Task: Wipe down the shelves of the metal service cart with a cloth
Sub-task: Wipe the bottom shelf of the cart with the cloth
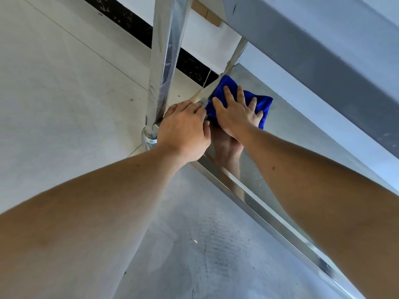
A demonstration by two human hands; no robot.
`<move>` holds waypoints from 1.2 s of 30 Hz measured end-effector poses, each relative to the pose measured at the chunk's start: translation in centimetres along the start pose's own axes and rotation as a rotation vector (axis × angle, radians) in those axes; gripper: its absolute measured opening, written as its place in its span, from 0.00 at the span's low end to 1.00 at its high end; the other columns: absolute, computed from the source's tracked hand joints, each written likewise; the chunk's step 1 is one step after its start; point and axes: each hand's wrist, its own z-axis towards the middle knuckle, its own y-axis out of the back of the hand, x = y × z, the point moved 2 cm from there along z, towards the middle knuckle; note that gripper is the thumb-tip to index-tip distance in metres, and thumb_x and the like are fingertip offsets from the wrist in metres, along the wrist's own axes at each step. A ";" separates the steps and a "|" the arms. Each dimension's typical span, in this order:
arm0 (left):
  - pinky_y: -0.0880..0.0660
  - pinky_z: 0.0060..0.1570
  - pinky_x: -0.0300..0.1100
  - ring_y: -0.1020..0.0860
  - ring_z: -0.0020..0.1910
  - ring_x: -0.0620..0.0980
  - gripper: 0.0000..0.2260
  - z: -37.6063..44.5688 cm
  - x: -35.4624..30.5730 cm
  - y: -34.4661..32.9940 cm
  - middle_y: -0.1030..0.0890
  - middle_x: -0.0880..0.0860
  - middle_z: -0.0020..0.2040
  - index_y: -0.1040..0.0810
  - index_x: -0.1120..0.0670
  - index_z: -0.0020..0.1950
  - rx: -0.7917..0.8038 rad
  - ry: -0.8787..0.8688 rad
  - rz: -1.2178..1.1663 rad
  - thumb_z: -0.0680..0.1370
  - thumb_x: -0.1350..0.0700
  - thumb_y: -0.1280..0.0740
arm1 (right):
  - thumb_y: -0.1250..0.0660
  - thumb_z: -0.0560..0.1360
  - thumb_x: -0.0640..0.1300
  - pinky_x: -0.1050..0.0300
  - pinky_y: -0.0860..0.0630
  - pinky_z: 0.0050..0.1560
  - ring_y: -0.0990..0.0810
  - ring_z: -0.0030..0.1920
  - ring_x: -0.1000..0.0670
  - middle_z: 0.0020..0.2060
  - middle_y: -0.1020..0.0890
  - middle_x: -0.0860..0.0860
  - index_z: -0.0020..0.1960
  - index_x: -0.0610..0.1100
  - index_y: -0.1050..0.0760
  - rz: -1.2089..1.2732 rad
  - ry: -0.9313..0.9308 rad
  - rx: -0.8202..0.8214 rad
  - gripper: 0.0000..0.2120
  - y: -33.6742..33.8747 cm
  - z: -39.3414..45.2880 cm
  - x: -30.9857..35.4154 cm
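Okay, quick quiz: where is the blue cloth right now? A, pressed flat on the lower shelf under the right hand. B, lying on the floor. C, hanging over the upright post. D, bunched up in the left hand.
A: the right hand lies spread flat on the blue cloth, pressing it onto the lower shelf near its corner.

hands: 2, left hand [183, 130] + right hand [235, 113] | blue cloth [262, 104]: 1 | cart shelves: 2, lower shelf [287, 134] + upper shelf [323, 50] | upright posts: 2, near post [162, 61] + far post [237, 55]
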 end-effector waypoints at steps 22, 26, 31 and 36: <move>0.29 0.64 0.50 0.24 0.63 0.53 0.18 0.1 0.2 -0.4 0.18 0.53 0.59 0.20 0.54 0.60 -0.027 -0.008 -0.022 0.77 0.49 0.43 | 0.36 0.79 0.48 0.43 0.36 0.63 0.31 0.65 0.41 0.62 0.25 0.43 0.65 0.45 0.28 0.069 -0.207 -0.355 0.16 1.7 6.5 -3.6; 0.28 0.64 0.50 0.24 0.62 0.53 0.18 0.1 0.3 -0.6 0.18 0.53 0.58 0.20 0.54 0.58 -0.045 -0.013 -0.020 0.77 0.49 0.44 | 0.37 0.78 0.45 0.43 0.35 0.62 0.30 0.64 0.41 0.62 0.26 0.43 0.63 0.45 0.27 0.013 -0.181 -0.391 0.14 1.6 7.8 -3.4; 0.29 0.64 0.50 0.24 0.63 0.54 0.18 0.1 0.3 -0.7 0.18 0.54 0.59 0.20 0.56 0.59 -0.055 -0.010 -0.010 0.76 0.50 0.42 | 0.36 0.76 0.42 0.45 0.36 0.62 0.31 0.65 0.43 0.63 0.26 0.45 0.64 0.45 0.28 -0.001 -0.237 -0.391 0.17 2.0 9.4 -3.4; 0.30 0.65 0.50 0.25 0.64 0.54 0.19 0.0 0.3 -0.6 0.19 0.54 0.61 0.20 0.56 0.60 -0.048 -0.006 -0.005 0.76 0.50 0.42 | 0.38 0.77 0.39 0.48 0.34 0.61 0.24 0.61 0.43 0.59 0.20 0.46 0.65 0.45 0.29 0.072 -0.338 -0.402 0.16 2.2 10.6 -3.9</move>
